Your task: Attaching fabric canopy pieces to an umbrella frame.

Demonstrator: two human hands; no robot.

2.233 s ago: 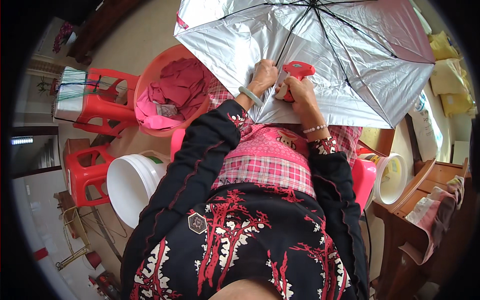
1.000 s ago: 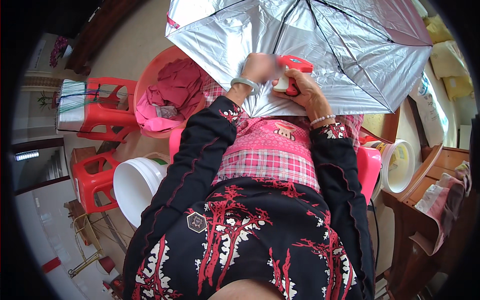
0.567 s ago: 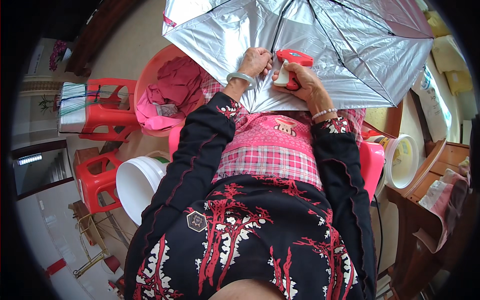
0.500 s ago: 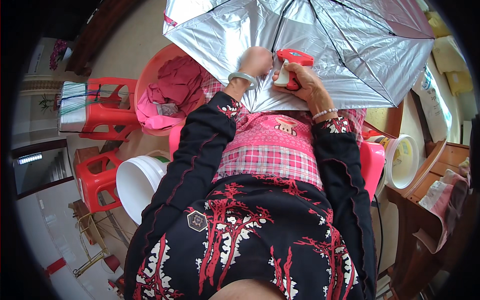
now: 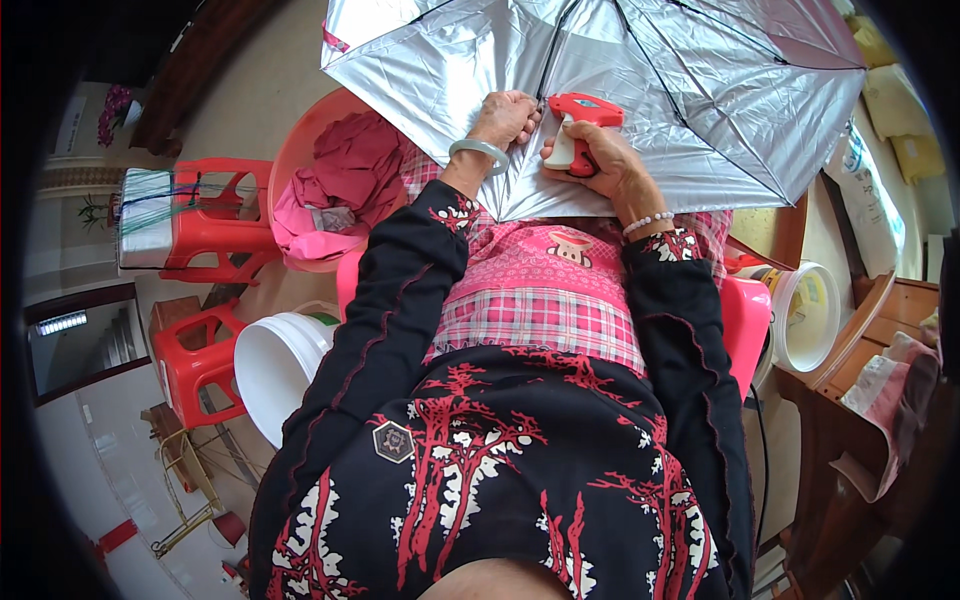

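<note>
An opened umbrella (image 5: 730,140) with silver lining and dark ribs spreads across my lap, its inner side facing me. My right hand (image 5: 612,168) is wrapped round the white handle of a red and white tagging gun (image 5: 586,108). The gun's front end points left, close to a dark umbrella rib. Beside that tip, my left hand (image 5: 508,118) is closed in a pinch at the rib and the lining next to it. Its fingertips partly hide what lies between them.
At left, a red basin (image 5: 290,160) holds crumpled pink fabric (image 5: 350,175). Red stools (image 5: 205,365) and a white bucket (image 5: 275,375) stand nearby. Green strands lie over a stool (image 5: 225,235). To the right are another white bucket (image 5: 808,320) and wooden furniture (image 5: 830,420).
My left hand was blurred in motion and now rests steady, fingers pinched near the gun's tip. The gun and umbrella have shifted slightly up and left.
</note>
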